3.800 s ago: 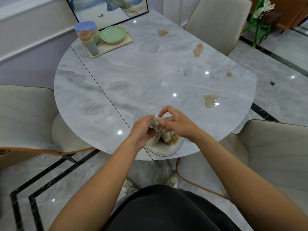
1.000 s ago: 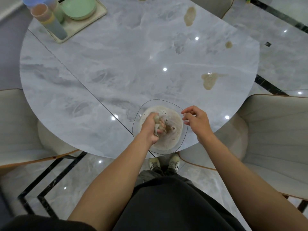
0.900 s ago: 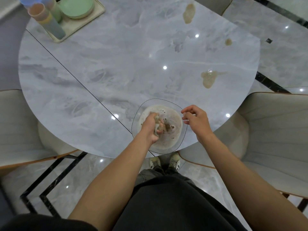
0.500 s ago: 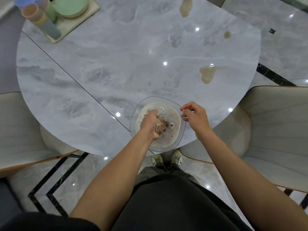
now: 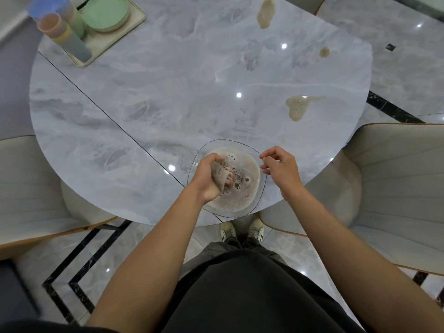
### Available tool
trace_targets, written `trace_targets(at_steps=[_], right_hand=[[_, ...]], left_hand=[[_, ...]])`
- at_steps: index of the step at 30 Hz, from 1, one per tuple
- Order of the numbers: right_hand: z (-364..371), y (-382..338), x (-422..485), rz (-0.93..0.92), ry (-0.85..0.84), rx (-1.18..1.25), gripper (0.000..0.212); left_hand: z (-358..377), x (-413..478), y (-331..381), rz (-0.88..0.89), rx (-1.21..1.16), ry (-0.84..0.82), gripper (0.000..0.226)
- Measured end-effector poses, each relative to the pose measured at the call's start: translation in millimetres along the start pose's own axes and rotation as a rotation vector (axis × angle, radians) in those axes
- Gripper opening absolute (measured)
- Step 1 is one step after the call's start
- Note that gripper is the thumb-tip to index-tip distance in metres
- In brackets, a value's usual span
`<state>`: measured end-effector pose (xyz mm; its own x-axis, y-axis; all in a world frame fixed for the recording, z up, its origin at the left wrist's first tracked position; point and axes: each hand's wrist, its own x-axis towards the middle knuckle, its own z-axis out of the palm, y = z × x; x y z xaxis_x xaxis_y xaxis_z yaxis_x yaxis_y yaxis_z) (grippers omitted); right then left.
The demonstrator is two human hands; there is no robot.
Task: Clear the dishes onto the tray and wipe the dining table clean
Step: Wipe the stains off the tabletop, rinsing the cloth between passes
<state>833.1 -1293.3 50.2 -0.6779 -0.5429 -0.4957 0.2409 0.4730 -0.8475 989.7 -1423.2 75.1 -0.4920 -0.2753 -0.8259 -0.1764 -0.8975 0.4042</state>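
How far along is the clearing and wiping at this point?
Done: cups and plate sit on the tray. In hand: the left hand squeezes a cloth over the bowl of murky water. Left: brown spills mark the table; the bowl is not on the tray.

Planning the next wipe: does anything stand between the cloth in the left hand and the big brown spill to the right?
Only the far rim of the glass bowl: the left hand grips the cloth over it. The right hand sits at the rim beside that path; beyond lies bare table up to the spill.
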Motion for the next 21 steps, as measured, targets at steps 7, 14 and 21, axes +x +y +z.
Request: trace_targets(at_steps=[7,14,21], right_hand=[[-0.7,2.7,-3.8,0.002,0.017,0.001,0.016],[-0.5,5.4,-8.1,0.001,0.016,0.015,0.017],[-1.8,7.9,-9.9,-0.003,0.026,0.005,0.017]], left_hand=[[-10.7,-8.4,-11.2,0.062,0.056,-0.16,0.05],[-5.8,0.1,-21.3,0.092,-0.003,0.074,0.008],[-3.7,-6.3,-24.3,0.017,-0.008,0.106,0.032]])
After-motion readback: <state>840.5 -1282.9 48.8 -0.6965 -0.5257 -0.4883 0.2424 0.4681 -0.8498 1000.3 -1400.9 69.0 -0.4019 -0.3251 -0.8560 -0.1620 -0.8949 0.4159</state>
